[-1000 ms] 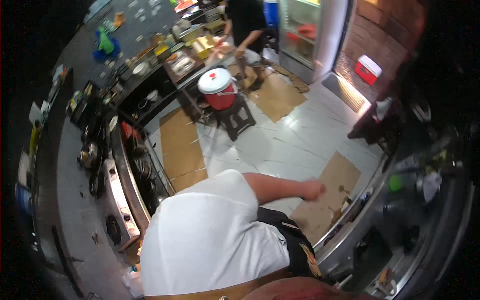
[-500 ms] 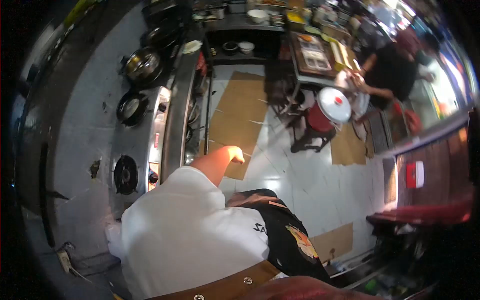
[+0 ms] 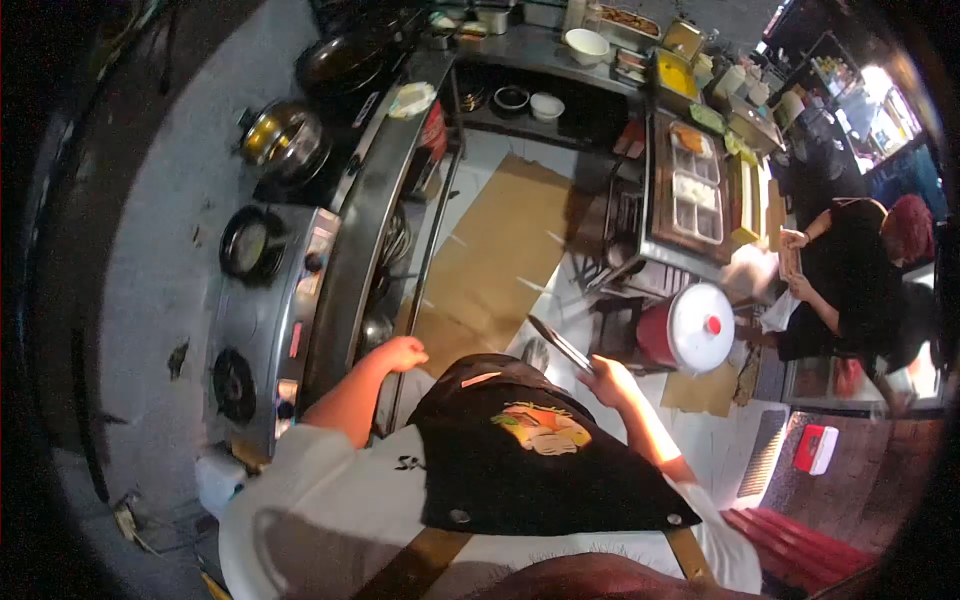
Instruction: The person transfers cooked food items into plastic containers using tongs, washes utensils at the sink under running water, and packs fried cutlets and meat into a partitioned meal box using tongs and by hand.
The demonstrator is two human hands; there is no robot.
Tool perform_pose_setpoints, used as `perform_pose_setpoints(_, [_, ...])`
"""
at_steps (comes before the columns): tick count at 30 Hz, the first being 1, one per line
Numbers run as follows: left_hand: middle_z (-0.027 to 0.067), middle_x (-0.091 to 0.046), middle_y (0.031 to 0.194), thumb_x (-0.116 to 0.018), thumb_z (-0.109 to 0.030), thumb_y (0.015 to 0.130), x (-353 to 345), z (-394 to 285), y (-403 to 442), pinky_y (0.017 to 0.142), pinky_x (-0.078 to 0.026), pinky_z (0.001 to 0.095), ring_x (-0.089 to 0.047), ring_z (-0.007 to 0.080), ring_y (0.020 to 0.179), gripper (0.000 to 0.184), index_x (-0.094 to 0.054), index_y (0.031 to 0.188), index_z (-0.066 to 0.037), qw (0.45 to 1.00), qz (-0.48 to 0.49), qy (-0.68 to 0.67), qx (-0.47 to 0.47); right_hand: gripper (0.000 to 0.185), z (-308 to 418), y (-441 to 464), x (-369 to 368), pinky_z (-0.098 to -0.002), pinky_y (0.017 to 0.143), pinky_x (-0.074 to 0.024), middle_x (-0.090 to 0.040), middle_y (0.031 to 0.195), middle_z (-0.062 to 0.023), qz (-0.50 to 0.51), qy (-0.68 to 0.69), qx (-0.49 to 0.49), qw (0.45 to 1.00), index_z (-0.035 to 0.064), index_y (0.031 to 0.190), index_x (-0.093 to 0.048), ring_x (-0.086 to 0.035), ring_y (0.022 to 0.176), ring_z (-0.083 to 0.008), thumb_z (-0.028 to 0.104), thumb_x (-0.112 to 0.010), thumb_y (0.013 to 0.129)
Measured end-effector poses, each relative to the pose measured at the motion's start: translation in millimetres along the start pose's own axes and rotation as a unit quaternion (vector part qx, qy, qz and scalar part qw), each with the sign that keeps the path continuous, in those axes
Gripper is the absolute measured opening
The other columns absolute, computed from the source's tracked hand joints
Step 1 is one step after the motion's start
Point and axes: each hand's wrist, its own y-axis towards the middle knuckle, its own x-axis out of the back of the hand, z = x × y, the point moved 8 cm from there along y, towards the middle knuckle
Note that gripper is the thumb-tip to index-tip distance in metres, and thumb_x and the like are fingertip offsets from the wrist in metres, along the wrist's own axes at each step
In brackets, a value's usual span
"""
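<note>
My left hand [image 3: 403, 353] is out in front of me beside the steel counter, its fingers curled in and nothing showing in them. My right hand [image 3: 610, 381] grips a pair of metal tongs [image 3: 562, 345], which point forward and to the left over the floor. Between my two hands lies the front of my black apron [image 3: 540, 480] with a food picture on it. Just beyond the right hand, a red pot with a white lid [image 3: 700, 328] stands on a low stand.
To the left, a stove [image 3: 275, 300] carries a dark pan [image 3: 250, 243]; a steel pot [image 3: 285, 140] sits farther back. Cardboard [image 3: 500, 260] covers part of the tiled floor. A prep table with food trays [image 3: 695, 190] is ahead right, where another person [image 3: 850, 270] holds something flat.
My view has turned right and my body has straightened. My right hand with the tongs has come into view. The left hand has shifted left, and the other person appears farther right.
</note>
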Motion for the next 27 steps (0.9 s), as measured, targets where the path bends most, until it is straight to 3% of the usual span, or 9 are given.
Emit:
perform_pose_setpoints(4, [0.01, -0.077, 0.112, -0.072, -0.022, 0.091, 62, -60, -7, 0.083, -0.056, 0.0365, -0.073, 0.0199, 0.098, 0.037, -0.072, 0.122, -0.002, 0.966, -0.102, -0.235, 0.033, 0.047, 65, 155, 53, -0.0401, 0.065, -0.0525, -0.068, 0.073, -0.0086, 0.145, 0.052, 0.003, 0.988, 0.0059, 0.097, -0.069, -0.066, 0.07, -0.0178, 0.053, -0.073, 0.097])
perform_pose_setpoints(11, [0.0114, -0.072, 0.114, -0.063, -0.018, 0.106, 196, -279, 29, 0.094, -0.055, 0.0369, -0.07, 0.0217, 0.108, 0.03, -0.064, 0.13, 0.0, 0.886, 0.017, -0.407, -0.223, 0.039, 296, 324, 133, -0.0344, 0.082, -0.0524, -0.066, 0.096, -0.0024, 0.297, 0.38, 0.234, 0.844, 0.0083, 0.109, -0.059, -0.061, 0.09, -0.0121, 0.047, -0.056, 0.111])
perform_pose_setpoints(16, [0.0157, -0.069, 0.12, -0.056, -0.013, 0.107, 293, -270, 129, 0.101, -0.054, 0.0432, -0.068, 0.0302, 0.113, 0.028, -0.062, 0.13, 0.0, 0.855, 0.06, -0.456, -0.24, 0.036, 348, 448, 134, -0.0352, 0.087, -0.0559, -0.067, 0.097, -0.0034, 0.38, 0.611, 0.153, 0.678, 0.0081, 0.114, -0.059, -0.066, 0.09, -0.0147, 0.044, -0.054, 0.112])
perform_pose_setpoints(18, [0.0159, -0.068, 0.121, -0.056, -0.012, 0.106, 338, -264, 180, 0.102, -0.054, 0.0441, -0.068, 0.0309, 0.114, 0.028, -0.062, 0.13, 0.0, 0.866, 0.054, -0.427, -0.253, 0.033, 344, 508, 157, -0.0374, 0.089, -0.0582, -0.069, 0.098, -0.0052, 0.306, 0.59, 0.179, 0.726, 0.0067, 0.117, -0.061, -0.069, 0.093, -0.0166, 0.039, -0.057, 0.112])
perform_pose_setpoints(20, [0.0137, -0.069, 0.126, -0.057, -0.013, 0.105, 395, -294, 199, 0.103, -0.053, 0.0404, -0.068, 0.0267, 0.115, 0.032, -0.062, 0.134, -0.002, 0.953, -0.053, -0.078, -0.288, 0.032, 338, 570, 166, -0.0391, 0.089, -0.0589, -0.07, 0.099, -0.0066, 0.244, 0.555, 0.155, 0.78, 0.0054, 0.118, -0.062, -0.07, 0.095, -0.018, 0.036, -0.057, 0.112])
perform_pose_setpoints(21, [0.0126, -0.069, 0.128, -0.058, -0.014, 0.105, 424, -339, 182, 0.103, -0.053, 0.0385, -0.068, 0.025, 0.115, 0.033, -0.062, 0.136, -0.003, 0.971, -0.052, -0.08, -0.219, 0.032, 344, 595, 186, -0.0392, 0.089, -0.059, -0.071, 0.099, -0.0078, 0.228, 0.546, 0.179, 0.786, 0.0047, 0.117, -0.062, -0.071, 0.095, -0.0188, 0.036, -0.058, 0.112])
perform_pose_setpoints(22, [0.0105, -0.069, 0.128, -0.057, -0.016, 0.107, 426, -337, 212, 0.102, -0.052, 0.0382, -0.068, 0.0234, 0.113, 0.032, -0.062, 0.136, -0.004, 0.894, 0.047, -0.402, -0.191, 0.032, 346, 616, 216, -0.0393, 0.089, -0.0591, -0.072, 0.099, -0.009, 0.21, 0.537, 0.208, 0.79, 0.004, 0.116, -0.062, -0.071, 0.095, -0.0195, 0.035, -0.058, 0.112])
perform_pose_setpoints(23, [0.0076, -0.071, 0.122, -0.058, -0.02, 0.108, 472, -372, 197, 0.101, -0.053, 0.0379, -0.068, 0.0205, 0.111, 0.029, -0.064, 0.132, -0.004, 0.959, -0.05, -0.149, -0.236, 0.032, 344, 633, 234, -0.0384, 0.087, -0.059, -0.072, 0.099, -0.0103, 0.178, 0.545, 0.172, 0.801, 0.0035, 0.114, -0.062, -0.072, 0.092, -0.0206, 0.035, -0.057, 0.112])
perform_pose_setpoints(27, [0.0032, -0.071, 0.118, -0.062, -0.03, 0.108, 521, -342, 287, 0.094, -0.055, 0.034, -0.068, 0.0148, 0.108, 0.032, -0.063, 0.131, -0.007, 0.911, 0.015, -0.347, -0.223, 0.03, 322, 738, 285, -0.0364, 0.08, -0.0586, -0.067, 0.096, -0.007, 0.145, 0.499, 0.125, 0.845, 0.0061, 0.115, -0.06, -0.069, 0.084, -0.0177, 0.036, -0.057, 0.112])
